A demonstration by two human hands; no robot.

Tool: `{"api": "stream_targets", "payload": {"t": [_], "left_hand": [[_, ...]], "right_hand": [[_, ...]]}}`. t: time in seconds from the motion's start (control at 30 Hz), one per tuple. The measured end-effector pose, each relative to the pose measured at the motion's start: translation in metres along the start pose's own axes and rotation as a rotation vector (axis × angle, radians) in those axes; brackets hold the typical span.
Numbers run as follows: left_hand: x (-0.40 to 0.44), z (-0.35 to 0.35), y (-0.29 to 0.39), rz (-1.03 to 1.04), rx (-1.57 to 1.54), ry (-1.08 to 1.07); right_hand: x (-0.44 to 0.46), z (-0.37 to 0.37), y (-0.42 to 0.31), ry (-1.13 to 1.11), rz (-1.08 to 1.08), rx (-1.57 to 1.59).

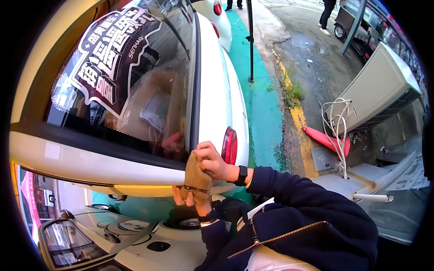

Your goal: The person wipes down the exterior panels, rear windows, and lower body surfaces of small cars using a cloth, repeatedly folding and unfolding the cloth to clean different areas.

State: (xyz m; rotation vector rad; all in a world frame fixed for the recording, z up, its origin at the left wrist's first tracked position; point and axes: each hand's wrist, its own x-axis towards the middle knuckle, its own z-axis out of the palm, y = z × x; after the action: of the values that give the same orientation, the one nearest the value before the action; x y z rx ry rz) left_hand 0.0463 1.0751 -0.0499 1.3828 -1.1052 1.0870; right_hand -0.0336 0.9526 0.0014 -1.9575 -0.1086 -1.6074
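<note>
1. Two sleeves of our dark jacket (307, 196) reach in from the lower right and bottom of the frame, each wrist ringed by a black band.
2. Just below centre we grasp the brown cloth (198, 174), folded into a compact pad with a dark strip across it. Our right hand (210, 158) pinches its upper part with bent fingers. Our left hand (192, 197) holds its lower end, fingertips showing past the edge.
3. We judge the step in hand to be handling or shaping the cloth between both hands. Any next move would call for a steady left hold and a light right pinch, so the folds don't slip.
4. Next to our hands is the white car (221, 90), its tail light (229, 145) just right of our right hand and its window (153, 97) at upper left. Whether the cloth touches the body we cannot tell.
5. At the right of the frame, a red cone (335, 143) lies tipped over beside pale cables (340, 135), near a boxy unit (379, 86).
6. Farthest off, near the top, are a pole (251, 40) and a person (326, 16) seen from the legs down.
</note>
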Motion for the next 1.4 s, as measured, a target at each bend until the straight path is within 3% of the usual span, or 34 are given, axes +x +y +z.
{"api": "stream_targets", "payload": {"t": [0.2, 0.43, 0.53, 0.57, 0.63, 0.7, 0.73, 0.83, 0.93, 1.07, 1.13, 1.23, 1.3, 1.37, 1.4], "left_hand": [[-0.013, -0.011, -0.009, 0.041, -0.079, -0.081], [-0.063, -0.034, -0.032, 0.219, -0.072, -0.247], [-0.102, -0.045, -0.043, 0.28, -0.051, -0.346], [-0.119, -0.051, -0.042, 0.272, -0.062, -0.413], [-0.143, -0.067, -0.039, 0.251, -0.082, -0.598], [-0.141, -0.082, -0.042, 0.242, -0.266, -1.126], [-0.11, -0.074, -0.022, 0.076, -0.363, -1.336], [-0.094, -0.056, -0.002, 0.021, -0.531, -1.287], [-0.07, -0.021, 0.022, 0.142, -0.647, -1.355], [-0.068, 0.021, 0.059, 0.063, -0.693, -1.299], [-0.061, 0.035, 0.078, 0.027, -0.625, -1.162], [-0.07, 0.039, 0.095, -0.032, -0.431, -1.165], [-0.074, 0.039, 0.101, -0.027, -0.426, -1.218], [-0.084, 0.043, 0.107, -0.2, -0.477, -1.396], [-0.082, 0.047, 0.109, -0.086, -0.518, -1.414]], "right_hand": [[-0.053, -0.004, -0.009, 0.088, 0.106, -0.141], [-0.11, -0.017, -0.028, -0.03, 0.227, -0.391], [-0.126, -0.015, -0.034, -0.094, 0.141, -0.48], [-0.132, -0.018, -0.036, -0.095, 0.157, -0.485], [-0.142, -0.031, -0.041, -0.338, 0.076, -0.464], [-0.155, -0.045, -0.046, -0.441, 0.245, -0.361], [-0.169, -0.049, -0.052, -0.321, 0.451, -0.356], [-0.195, -0.075, -0.072, 0.004, 0.885, -0.468], [-0.209, -0.103, -0.067, 0.084, 1.03, -0.497], [-0.21, -0.138, -0.045, 0.137, 1.061, -0.462], [-0.208, -0.153, -0.035, 0.146, 1.086, -0.375], [-0.202, -0.174, -0.031, 0.134, 1.068, -0.336], [-0.206, -0.187, -0.033, 0.119, 1.062, -0.338], [-0.214, -0.2, -0.035, 0.105, 1.044, -0.355], [-0.222, -0.206, -0.037, 0.117, 1.088, -0.332]]}}
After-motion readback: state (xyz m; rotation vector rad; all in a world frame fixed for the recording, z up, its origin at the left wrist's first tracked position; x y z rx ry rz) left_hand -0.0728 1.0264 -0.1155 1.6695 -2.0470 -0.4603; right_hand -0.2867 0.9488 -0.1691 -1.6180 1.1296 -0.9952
